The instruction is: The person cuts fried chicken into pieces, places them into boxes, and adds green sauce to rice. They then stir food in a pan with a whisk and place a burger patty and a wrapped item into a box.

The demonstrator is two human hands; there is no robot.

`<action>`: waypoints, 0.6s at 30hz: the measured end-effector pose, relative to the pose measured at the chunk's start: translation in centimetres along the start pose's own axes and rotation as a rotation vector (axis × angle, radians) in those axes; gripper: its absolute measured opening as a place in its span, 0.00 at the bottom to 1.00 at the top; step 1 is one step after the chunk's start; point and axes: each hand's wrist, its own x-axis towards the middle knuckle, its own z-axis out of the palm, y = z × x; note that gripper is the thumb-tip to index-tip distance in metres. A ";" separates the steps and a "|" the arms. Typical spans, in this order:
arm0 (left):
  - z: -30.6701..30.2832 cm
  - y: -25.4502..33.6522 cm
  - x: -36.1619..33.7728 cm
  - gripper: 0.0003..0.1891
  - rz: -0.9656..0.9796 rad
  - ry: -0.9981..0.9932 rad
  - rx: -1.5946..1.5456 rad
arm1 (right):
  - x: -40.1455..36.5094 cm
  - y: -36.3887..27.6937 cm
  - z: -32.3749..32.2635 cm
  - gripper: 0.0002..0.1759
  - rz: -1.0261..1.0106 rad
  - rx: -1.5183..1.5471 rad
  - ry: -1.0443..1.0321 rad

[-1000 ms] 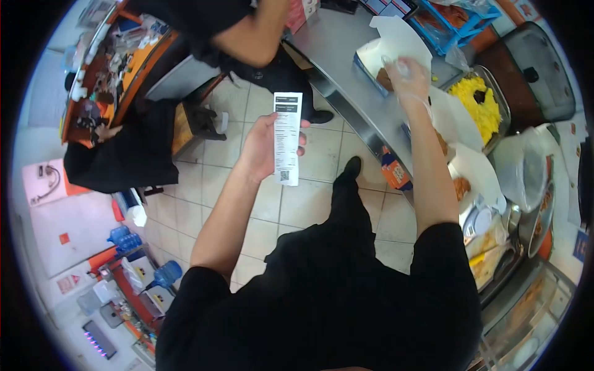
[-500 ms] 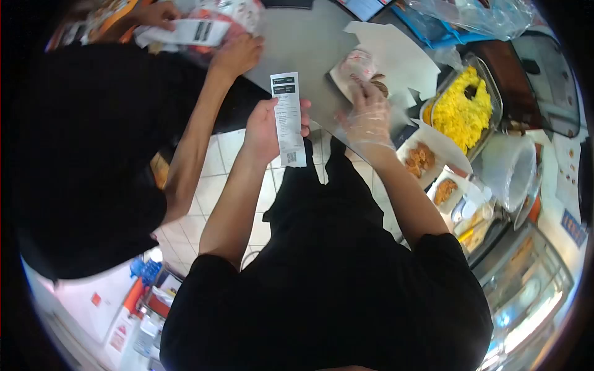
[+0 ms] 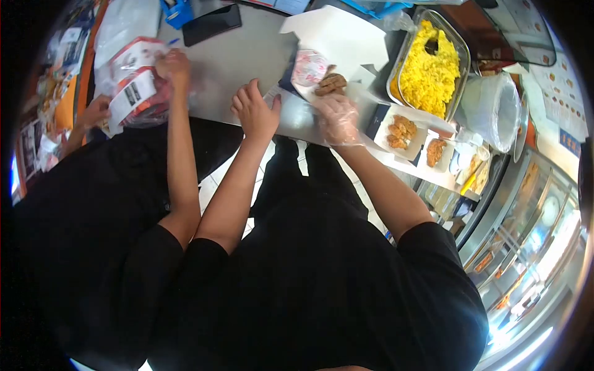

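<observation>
My bare left hand (image 3: pixel 255 114) is over the counter's front edge, fingers apart, nothing in it. Just beyond its thumb, a strip of white paper (image 3: pixel 273 93) lies beside the open box. My right hand (image 3: pixel 339 120), in a clear plastic glove, is at the near side of the open white cardboard box (image 3: pixel 346 34). Its fingertips are close to a brown piece of meat (image 3: pixel 331 85); the glove and the angle hide whether they grip anything. A round, white paper-wrapped item (image 3: pixel 309 68) with red print sits in the box beside the meat.
Right of the box stand a glass tray (image 3: pixel 459 93) of yellow rice and small boxes of fried chicken (image 3: pixel 402 132). A co-worker's hands (image 3: pixel 173 65) handle a plastic bag (image 3: pixel 139 55) on the left. A black phone (image 3: pixel 211 25) lies on the metal counter (image 3: pixel 229 65).
My left hand has let go of the receipt and opened over the counter. My right hand has drawn slightly back from the box's inside. The view has shifted to the right.
</observation>
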 end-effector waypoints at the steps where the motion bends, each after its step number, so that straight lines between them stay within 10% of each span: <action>1: 0.3 0.4 -0.3 0.34 0.016 -0.012 -0.007 | 0.8 -0.8 -0.9 0.20 -0.046 0.027 -0.065; 6: 1.2 1.4 -0.8 0.43 -0.056 0.023 -0.027 | 1.9 -1.8 1.6 0.19 -0.151 -0.220 -0.161; 11: 2.5 -2.6 -2.3 0.38 0.150 0.124 -0.297 | 4.4 -0.9 -16.0 0.16 -0.245 0.004 -0.005; 13: -0.3 -3.2 -3.7 0.30 0.082 0.062 -0.286 | 4.9 3.9 -25.0 0.12 0.057 -0.330 -0.301; 15: -2.6 -3.7 -5.9 0.26 0.030 0.075 -0.234 | 2.1 13.9 -29.1 0.05 0.250 -0.247 0.706; 18: -2.7 -6.9 -10.6 0.25 -0.001 0.101 -0.059 | -1.4 28.4 -38.5 0.15 0.920 -0.475 0.416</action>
